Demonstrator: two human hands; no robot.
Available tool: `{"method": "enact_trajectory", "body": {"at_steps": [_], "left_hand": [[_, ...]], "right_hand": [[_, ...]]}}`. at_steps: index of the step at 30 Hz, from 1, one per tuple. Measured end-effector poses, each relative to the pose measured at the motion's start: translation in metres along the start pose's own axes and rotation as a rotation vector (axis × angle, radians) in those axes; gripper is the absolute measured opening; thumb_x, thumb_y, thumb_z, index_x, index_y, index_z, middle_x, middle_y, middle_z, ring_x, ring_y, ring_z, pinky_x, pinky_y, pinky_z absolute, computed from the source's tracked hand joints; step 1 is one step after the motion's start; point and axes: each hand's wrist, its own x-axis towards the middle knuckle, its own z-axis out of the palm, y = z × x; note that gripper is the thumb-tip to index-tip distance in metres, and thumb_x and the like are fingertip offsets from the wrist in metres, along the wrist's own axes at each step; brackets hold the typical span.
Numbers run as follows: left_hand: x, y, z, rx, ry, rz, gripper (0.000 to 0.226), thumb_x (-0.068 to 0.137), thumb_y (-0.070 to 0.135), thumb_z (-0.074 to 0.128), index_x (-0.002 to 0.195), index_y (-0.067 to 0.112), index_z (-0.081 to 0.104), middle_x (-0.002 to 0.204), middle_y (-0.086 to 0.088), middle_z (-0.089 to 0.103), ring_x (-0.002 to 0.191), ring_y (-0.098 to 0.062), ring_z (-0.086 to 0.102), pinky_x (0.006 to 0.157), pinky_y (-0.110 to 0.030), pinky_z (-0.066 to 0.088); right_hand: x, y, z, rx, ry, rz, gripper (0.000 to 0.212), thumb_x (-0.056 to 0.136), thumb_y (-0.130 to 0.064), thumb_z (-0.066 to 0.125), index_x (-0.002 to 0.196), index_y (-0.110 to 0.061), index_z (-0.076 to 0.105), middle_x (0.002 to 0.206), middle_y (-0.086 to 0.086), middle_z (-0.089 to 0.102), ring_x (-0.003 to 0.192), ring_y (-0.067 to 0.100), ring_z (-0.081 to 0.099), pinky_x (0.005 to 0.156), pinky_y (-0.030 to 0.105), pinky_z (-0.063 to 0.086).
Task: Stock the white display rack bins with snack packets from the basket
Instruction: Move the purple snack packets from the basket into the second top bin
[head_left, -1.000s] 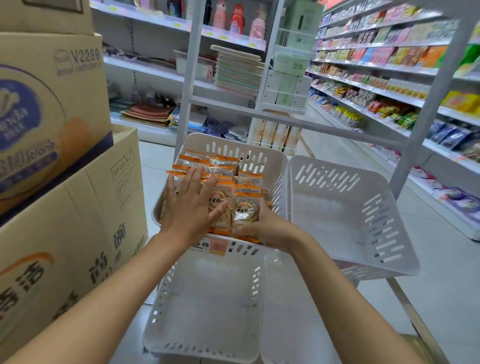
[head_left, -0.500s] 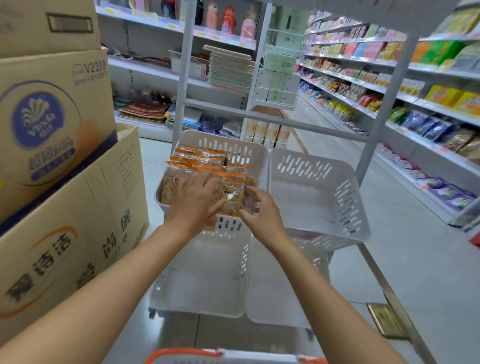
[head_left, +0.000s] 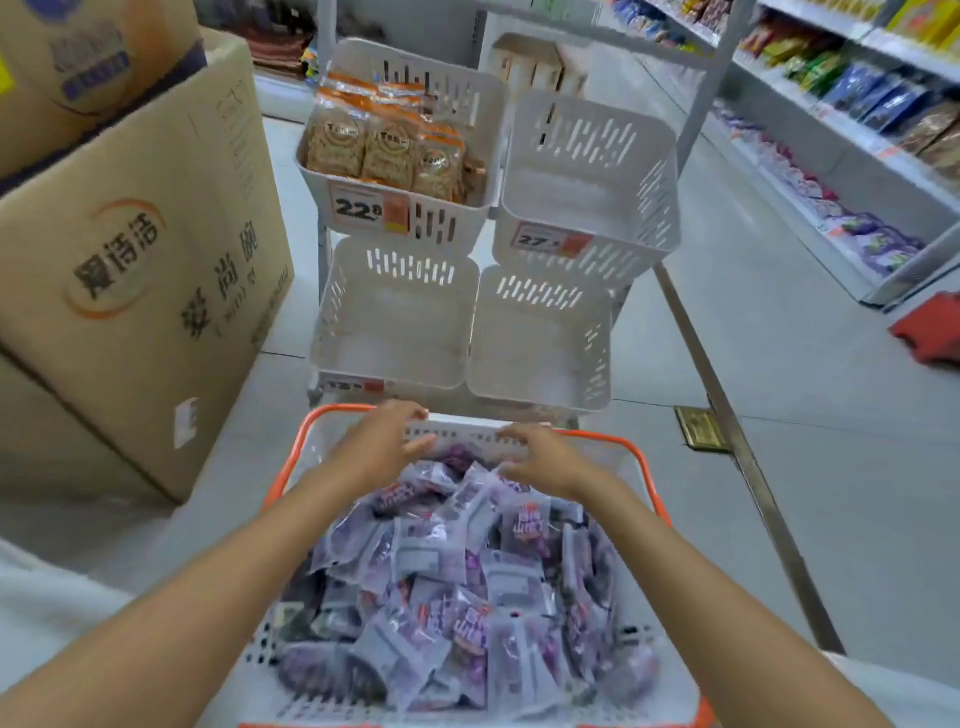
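The person's left grip (head_left: 382, 447) hangs over the far end of a white perforated plastic basket with an orange rim (head_left: 645, 470). Its fingers are stretched out and loose, with nothing in them, just above the basket's far wall. The right grip (head_left: 545, 457) is close beside it to the right, palm down and fingers relaxed. It has no hold on anything either, though the motion blur hides whether its fingertips touch the packets. Under both grips and back towards the person lies a heap of clear-and-purple plastic snack packets (head_left: 441, 561), filling the basket. Just beyond the grips, on the floor, stands the white slotted plastic display rack, with two low bins (head_left: 395, 312) side by side nearest the basket. Farther off and higher, ahead of the left grip, an upper bin (head_left: 449, 226) holds orange-topped packets of brown crackers (head_left: 389, 150) and carries a price label reading 22.8 (head_left: 363, 208). The upper bin ahead of the right grip (head_left: 587, 171) bears a label beginning 27 (head_left: 550, 241). Brown cardboard cartons (head_left: 140, 249) are stacked well left of the left grip, and stocked shop shelves (head_left: 857, 130) run along far to the right.
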Motion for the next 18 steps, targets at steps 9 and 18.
{"method": "enact_trajectory", "body": {"at_steps": [9,18], "left_hand": [[-0.013,0.021,0.025,-0.048,-0.02,-0.033,0.039,0.094,0.035,0.064,0.13,0.022,0.056,0.125,0.0,0.059,0.107,-0.017,0.058,0.085,-0.031,0.045],[0.009,0.059,0.038,-0.738,-0.201,-0.158,0.027,0.09,0.004,0.069,0.116,0.008,0.065,0.104,-0.01,0.074,0.089,-0.02,0.074,0.074,-0.027,0.06]], "right_hand": [[0.004,0.048,0.036,-0.327,-0.176,0.054,0.012,0.085,-0.017,0.061,0.076,-0.013,0.054,0.084,0.01,0.059,0.083,0.029,0.057,0.068,0.032,0.04],[0.021,0.01,-0.033,0.353,-0.053,-0.211,0.021,0.089,-0.016,0.07,0.11,-0.011,0.069,0.1,0.004,0.072,0.082,0.007,0.065,0.075,0.021,0.052]]}}
